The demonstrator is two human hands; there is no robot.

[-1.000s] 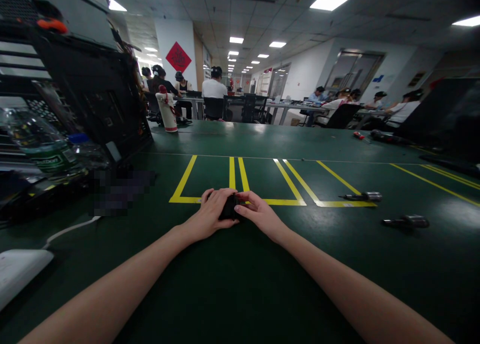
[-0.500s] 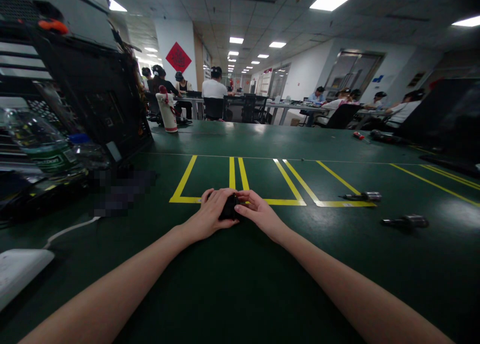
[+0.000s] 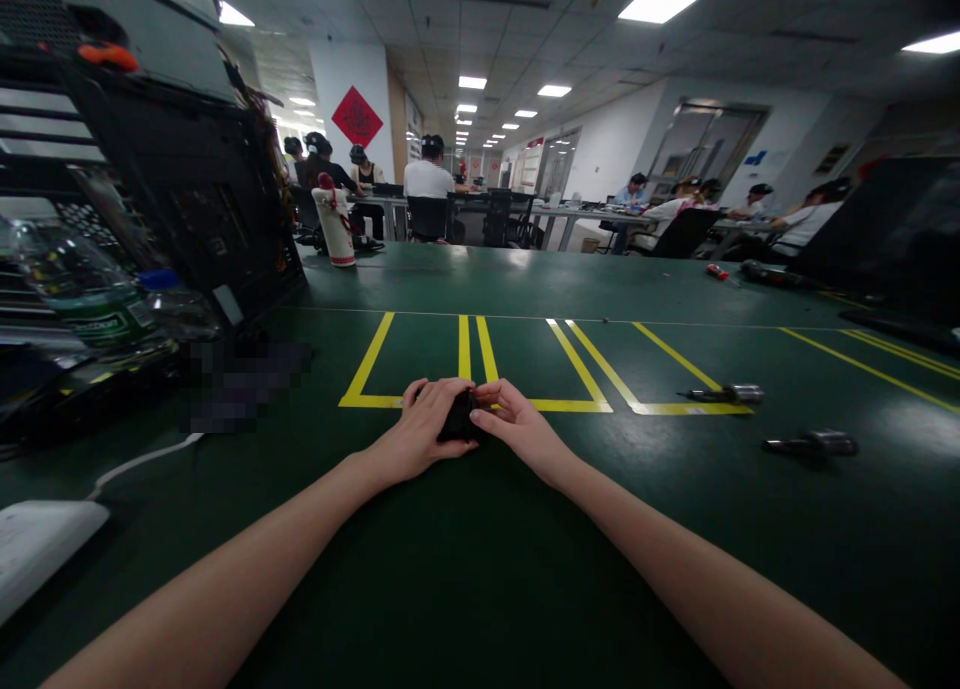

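Observation:
Over a small black block-like object (image 3: 457, 421) on the table, my left hand (image 3: 424, 417) is closed, its fingers across the top and its thumb along the near side. My right hand (image 3: 517, 424) is at the object's right end, thumb and curled fingers pinching there. Most of the object is hidden under the hands, so its exact kind does not show. Both hands lie at the front strip of the yellow tape (image 3: 574, 405) on the dark green table (image 3: 480, 569).
To the right lie two metal parts with thin shanks, one on the tape (image 3: 742, 394), one nearer (image 3: 825, 443). At left are a computer case (image 3: 217, 209), a plastic bottle (image 3: 90, 289) and a white power strip (image 3: 45, 544). A white cylinder (image 3: 334, 227) stands farther back. People sit beyond.
Almost nothing differs. Both hands stay on the black object, with at most a very slight shift of the right hand's fingers.

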